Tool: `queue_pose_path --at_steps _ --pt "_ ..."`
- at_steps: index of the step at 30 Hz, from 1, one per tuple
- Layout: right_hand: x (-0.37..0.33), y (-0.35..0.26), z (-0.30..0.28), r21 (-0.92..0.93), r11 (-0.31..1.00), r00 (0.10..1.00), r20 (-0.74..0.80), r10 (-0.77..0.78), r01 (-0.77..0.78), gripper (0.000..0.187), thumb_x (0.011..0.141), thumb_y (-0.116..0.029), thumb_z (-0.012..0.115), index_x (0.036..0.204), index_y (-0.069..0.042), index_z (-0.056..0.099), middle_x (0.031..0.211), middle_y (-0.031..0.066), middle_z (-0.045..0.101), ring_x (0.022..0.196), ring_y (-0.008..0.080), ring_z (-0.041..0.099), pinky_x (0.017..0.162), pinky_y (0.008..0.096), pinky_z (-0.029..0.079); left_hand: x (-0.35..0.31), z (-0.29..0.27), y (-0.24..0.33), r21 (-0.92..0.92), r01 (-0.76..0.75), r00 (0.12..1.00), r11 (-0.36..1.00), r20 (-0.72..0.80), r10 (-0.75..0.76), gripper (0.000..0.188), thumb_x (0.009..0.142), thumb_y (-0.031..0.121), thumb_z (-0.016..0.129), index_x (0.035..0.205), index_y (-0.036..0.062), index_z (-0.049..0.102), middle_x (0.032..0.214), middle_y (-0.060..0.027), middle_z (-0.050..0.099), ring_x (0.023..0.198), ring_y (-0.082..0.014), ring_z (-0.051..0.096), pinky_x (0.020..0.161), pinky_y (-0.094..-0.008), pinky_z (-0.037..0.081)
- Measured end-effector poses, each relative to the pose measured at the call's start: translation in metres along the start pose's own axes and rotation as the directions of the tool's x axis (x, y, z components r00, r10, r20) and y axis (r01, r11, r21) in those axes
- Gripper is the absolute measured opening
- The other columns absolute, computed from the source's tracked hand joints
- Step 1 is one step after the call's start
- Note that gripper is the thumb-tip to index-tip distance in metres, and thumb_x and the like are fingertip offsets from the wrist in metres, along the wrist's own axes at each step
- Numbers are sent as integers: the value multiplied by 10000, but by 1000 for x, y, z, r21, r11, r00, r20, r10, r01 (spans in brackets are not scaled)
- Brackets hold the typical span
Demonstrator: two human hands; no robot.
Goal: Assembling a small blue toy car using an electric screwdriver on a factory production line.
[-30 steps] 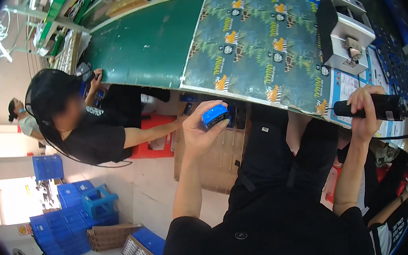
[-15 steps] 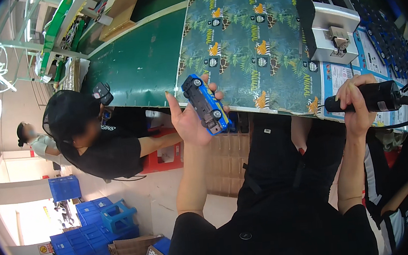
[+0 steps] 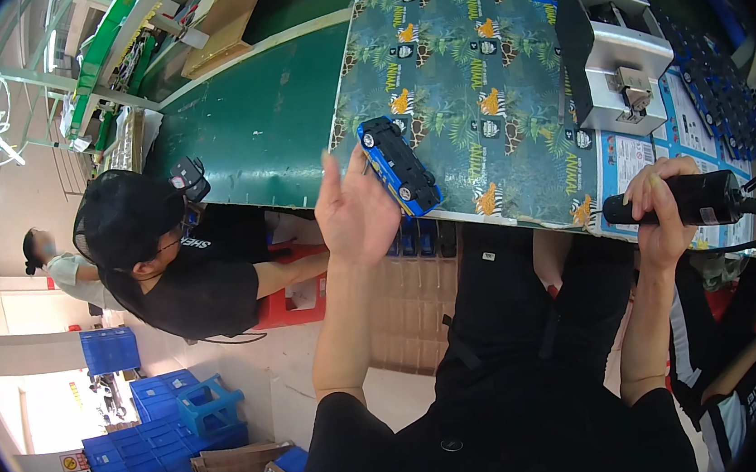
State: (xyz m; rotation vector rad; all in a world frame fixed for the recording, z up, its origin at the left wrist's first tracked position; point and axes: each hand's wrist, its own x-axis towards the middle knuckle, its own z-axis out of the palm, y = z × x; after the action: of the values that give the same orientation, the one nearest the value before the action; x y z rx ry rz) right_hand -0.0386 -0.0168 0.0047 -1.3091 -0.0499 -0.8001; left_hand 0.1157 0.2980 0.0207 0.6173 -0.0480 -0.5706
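Note:
A blue toy car [image 3: 400, 166] rests against the fingers of my left hand [image 3: 358, 215], its black underside with the wheels turned toward me. That palm faces up with the thumb held apart, and the car hides most of the fingers. My right hand [image 3: 664, 208] is wrapped round a black corded electric screwdriver [image 3: 705, 198], which lies level above the table's near edge, its narrow end pointing left. Just beyond the right hand stands a silver metal box-shaped machine [image 3: 621, 67] with a small bracket on its front.
An animal-patterned sheet [image 3: 444, 75] covers part of the green table [image 3: 266, 110]. More blue toy cars [image 3: 715, 99] lie at the far right. A person in a black cap [image 3: 136, 223] sits at the left. Blue crates [image 3: 158, 457] and a blue stool [image 3: 210, 404] stand behind.
The toy car has shifted slightly up and right and turned so its underside shows more fully. Fingertips that showed beyond it are now hidden. My right hand keeps hold of the screwdriver.

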Motion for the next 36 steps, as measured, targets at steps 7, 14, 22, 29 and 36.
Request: queue_pose_path --at_steps 7,14,22,29,36 --pt "2 -2 13 -22 1000 1000 3 -12 13 127 894 -52 577 968 0 488 687 56 476 534 125 470 590 290 439 36 -9 2 897 -327 939 297 273 208 583 810 -25 634 1364 54 473 1339 -130 534 1199 -311 530 1028 -407 428" --pt "-1 0 14 -73 997 1000 -2 -8 8 92 909 -64 544 956 -10 486 657 35 442 525 121 440 573 273 422 102 -29 8 548 -644 741 -534 621 -256 572 784 222 688 1324 111 536 1311 -126 534 1281 -323 435 1111 -593 214" --pt "3 0 9 -91 996 1000 -3 -9 9 89 899 -57 553 944 -14 489 655 27 434 516 111 421 559 265 404 75 -90 98 350 -357 809 -866 580 -99 788 804 686 596 1400 182 489 1492 -187 347 1414 -357 290 1129 -651 72" --pt "2 2 13 -65 998 1000 -22 -17 16 108 902 -67 564 951 -9 487 667 35 442 520 113 434 564 267 407 17 -142 99 653 -49 688 -756 570 449 701 817 323 754 1359 -7 458 1474 -264 337 1363 -430 326 1096 -552 259" --pt "-13 -37 0 -149 989 988 -146 -41 19 138 862 -83 598 927 4 514 662 73 510 541 163 514 554 299 454 16 4 -70 643 -650 551 -405 766 331 458 737 53 756 1166 -1 603 1273 -221 563 1146 -410 554 970 -462 446"
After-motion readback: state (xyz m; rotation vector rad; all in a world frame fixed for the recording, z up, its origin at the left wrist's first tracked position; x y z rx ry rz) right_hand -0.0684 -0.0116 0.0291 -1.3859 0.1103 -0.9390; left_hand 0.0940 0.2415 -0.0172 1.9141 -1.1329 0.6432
